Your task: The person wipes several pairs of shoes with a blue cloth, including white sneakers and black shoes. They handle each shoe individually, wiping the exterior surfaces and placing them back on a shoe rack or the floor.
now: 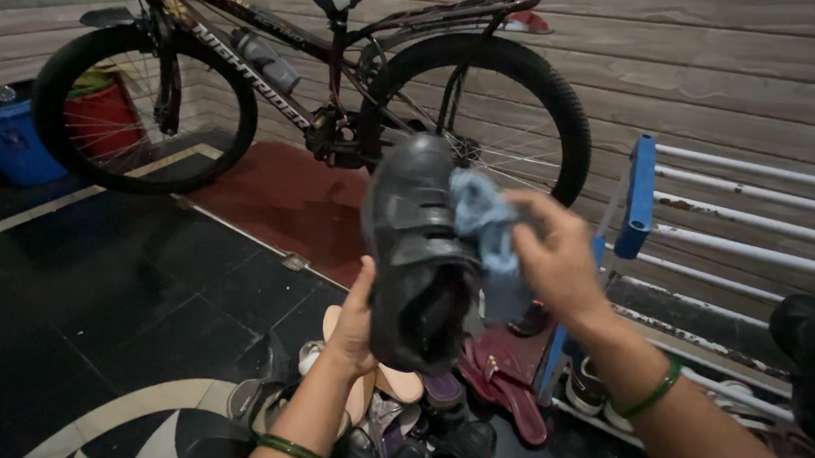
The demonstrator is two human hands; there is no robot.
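Above a heap of sandals and slippers (388, 398) on the dark tiled floor (92, 304): black strap-fastened shoe (416, 248) held up in mid-air, opening toward the camera, toe pointing away. Left hand (353, 325) cupped under the heel and closed on it from below; right hand (557, 257) pinched shut around a crumpled light-blue cloth (483, 229), pressed against the shoe's upper right side. Green bangles on both wrists. Shoe probably fairly light, its sole stiff, its upper firm yet giving a little under pressure; surface dull, not obviously slippery; not fragile. Best held at the heel and sole, where firmest, as now, leaving upper and straps free. Cloth soft, limp, bunching easily, so a full-finger pinch suits it. Behind: black bicycle (341, 83) standing on a red mat (287, 198), against a wall of horizontal boards; blue bucket (8, 134) far left, red container visible through the front wheel. At right, blue-and-white metal shoe rack (710, 210) with more footwear on its lower rungs and a dark shoe (811, 339) on its right edge.
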